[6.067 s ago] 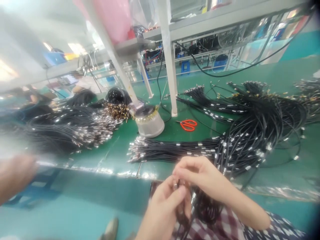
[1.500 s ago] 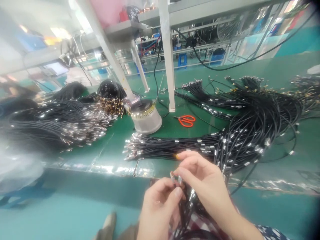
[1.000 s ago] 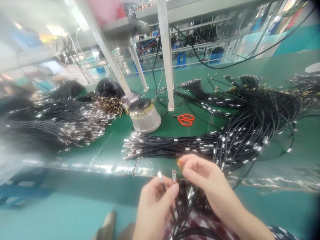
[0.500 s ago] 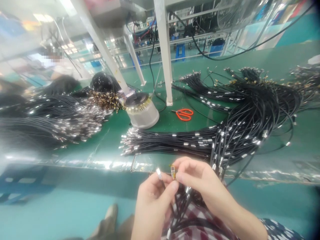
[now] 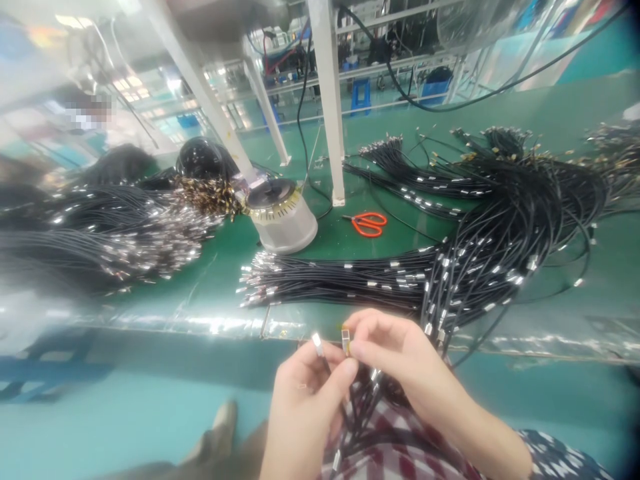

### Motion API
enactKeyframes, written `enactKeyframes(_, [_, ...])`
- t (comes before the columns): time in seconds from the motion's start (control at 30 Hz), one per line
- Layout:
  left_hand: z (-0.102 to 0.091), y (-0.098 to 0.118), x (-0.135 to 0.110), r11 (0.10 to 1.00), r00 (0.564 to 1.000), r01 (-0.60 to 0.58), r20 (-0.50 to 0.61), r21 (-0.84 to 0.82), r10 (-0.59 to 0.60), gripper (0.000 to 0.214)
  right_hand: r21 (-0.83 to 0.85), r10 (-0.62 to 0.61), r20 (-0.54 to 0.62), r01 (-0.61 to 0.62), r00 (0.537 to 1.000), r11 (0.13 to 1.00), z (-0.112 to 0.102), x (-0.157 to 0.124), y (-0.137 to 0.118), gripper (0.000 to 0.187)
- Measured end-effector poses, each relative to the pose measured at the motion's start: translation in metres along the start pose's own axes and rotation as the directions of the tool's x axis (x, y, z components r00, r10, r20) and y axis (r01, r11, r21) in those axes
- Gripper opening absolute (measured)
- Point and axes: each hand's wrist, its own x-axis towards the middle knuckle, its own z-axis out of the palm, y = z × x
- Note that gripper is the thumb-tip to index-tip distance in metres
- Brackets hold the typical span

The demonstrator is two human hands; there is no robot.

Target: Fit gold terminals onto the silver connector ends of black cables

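My left hand is closed on a black cable whose silver metal connector sticks up between its fingers. Its thumb presses at the base of a second small rectangular metal connector, which has an open end and a bit of yellow on it. My right hand pinches that second connector from the right side, fingertips close to the left thumb. More black cables with silver sleeves hang below both hands, over a checked cloth on my lap. A cable bundle lies on the bench just beyond my hands.
Orange-handled scissors lie beside a white round tub with yellowish strips around its top. Cable piles cover the left and right of the green bench. White posts rise from it. A person sits at far left.
The view has shifted very slightly. Both hands keep the same grip on the connectors, with barely any movement.
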Motion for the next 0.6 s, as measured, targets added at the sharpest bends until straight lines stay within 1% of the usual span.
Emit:
enactKeyframes(0.1, [-0.0001,-0.0002,-0.0009,1.000,1.000,-0.026,0.014,0.007,0.026,0.027,-0.033,-0.011,-0.004,0.011,1.000,0.999,0.0010,0.0001,-0.0004,0.021])
enactKeyframes(0.2, [-0.0004,-0.0004,0.0000,0.998,0.998,-0.049,0.048,-0.043,0.051,0.033,-0.042,-0.013,0.002,0.013,1.000,0.999,0.0013,0.0005,-0.0009,0.021])
enactKeyframes(0.3, [-0.0011,0.0005,0.0026,0.994,0.995,0.033,0.100,-0.108,-0.022,0.038,-0.029,-0.016,0.022,0.017,1.000,0.999,0.0009,0.0011,-0.0003,0.021])
enactKeyframes(0.37, [-0.0015,0.0015,0.0044,0.985,0.992,0.073,0.109,-0.155,-0.057,0.039,-0.020,-0.014,0.037,0.015,0.999,1.000,0.0001,0.0014,0.0008,0.021])
enactKeyframes(0.5, [-0.0007,0.0033,0.0056,0.968,0.996,0.060,0.083,-0.243,-0.041,0.036,0.006,-0.029,0.076,0.029,0.997,1.000,-0.0032,0.0014,0.0031,0.020])
enactKeyframes(0.6, [0.0006,0.0046,0.0043,0.959,0.995,0.079,0.076,-0.271,-0.060,0.036,0.024,-0.052,0.100,0.050,0.994,0.998,-0.0053,0.0003,0.0034,0.019])
